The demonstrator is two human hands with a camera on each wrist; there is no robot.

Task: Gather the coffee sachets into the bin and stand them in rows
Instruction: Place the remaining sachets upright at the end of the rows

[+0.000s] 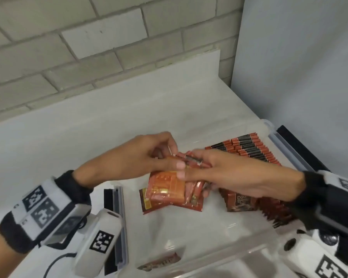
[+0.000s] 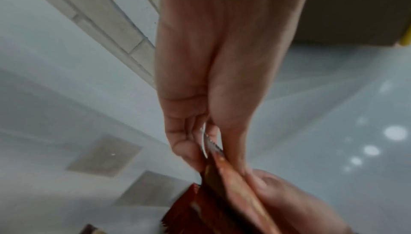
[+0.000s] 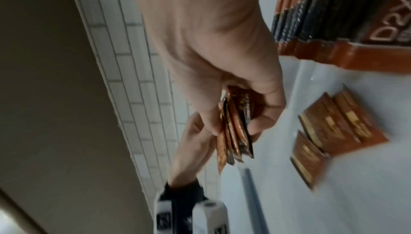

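A clear plastic bin (image 1: 285,146) sits on the white counter. Rows of red and black coffee sachets (image 1: 249,149) stand along its right side. Several loose sachets (image 1: 167,192) lie flat on the bin floor. Above them my two hands meet. My right hand (image 1: 189,167) grips a small bundle of sachets (image 3: 233,132) between thumb and fingers. My left hand (image 1: 174,157) pinches the upper edge of that bundle (image 2: 213,149). In the right wrist view the standing rows (image 3: 322,17) are at the upper right and the loose sachets (image 3: 333,132) lie to the right of the bundle.
One more sachet (image 1: 163,262) shows blurred through the bin's near wall. A brick wall (image 1: 88,57) rises behind the counter and a grey panel (image 1: 299,67) stands on the right. Black latches (image 1: 109,199) sit on the bin's short ends. The bin floor (image 1: 189,227) is bare at the front.
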